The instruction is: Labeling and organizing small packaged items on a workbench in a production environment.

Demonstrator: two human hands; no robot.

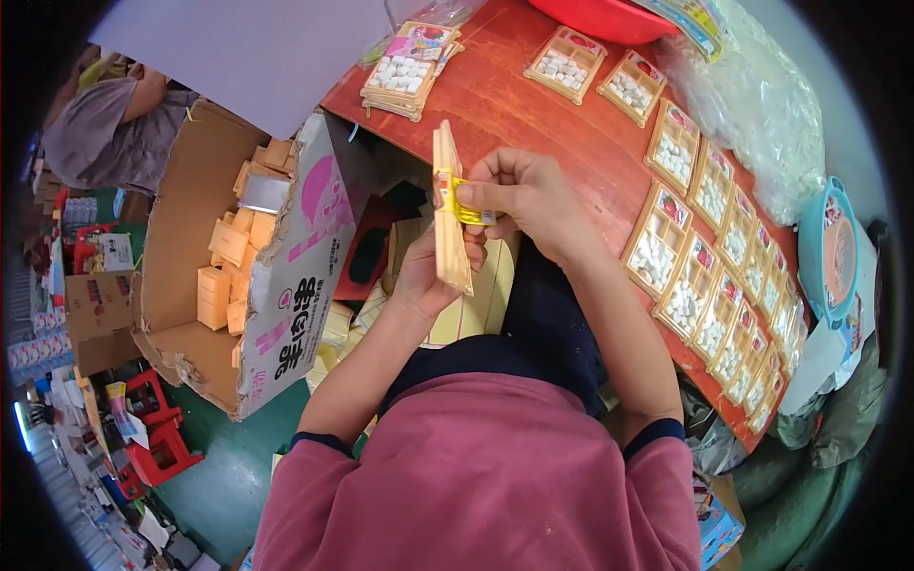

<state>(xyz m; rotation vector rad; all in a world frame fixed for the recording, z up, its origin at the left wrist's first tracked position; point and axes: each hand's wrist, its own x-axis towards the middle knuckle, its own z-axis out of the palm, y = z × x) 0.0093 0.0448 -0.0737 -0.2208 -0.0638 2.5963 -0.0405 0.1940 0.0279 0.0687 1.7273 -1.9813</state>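
A flat, cream-coloured plastic case [454, 255] stands on edge in front of me, seen almost side-on. My left hand [426, 274] grips it from below and behind, with most of those fingers hidden by the case. Around its middle runs a yellow printed label [472, 213], which sticks out toward the right. The thumb and fingers of my right hand [533, 195] pinch this label against the case's right side. The nearest similar things are stacked trays of white pieces [400, 81] on the table beyond my hands.
On the red-brown table [495, 105], open trays with white pieces [657, 257] run in rows along the right. A cardboard carton [295, 257] of orange-tan cases stands left. Clear plastic bags [762, 124], a red basin [605, 17] and a turquoise basin [826, 257] are around the table. Another person sits far left.
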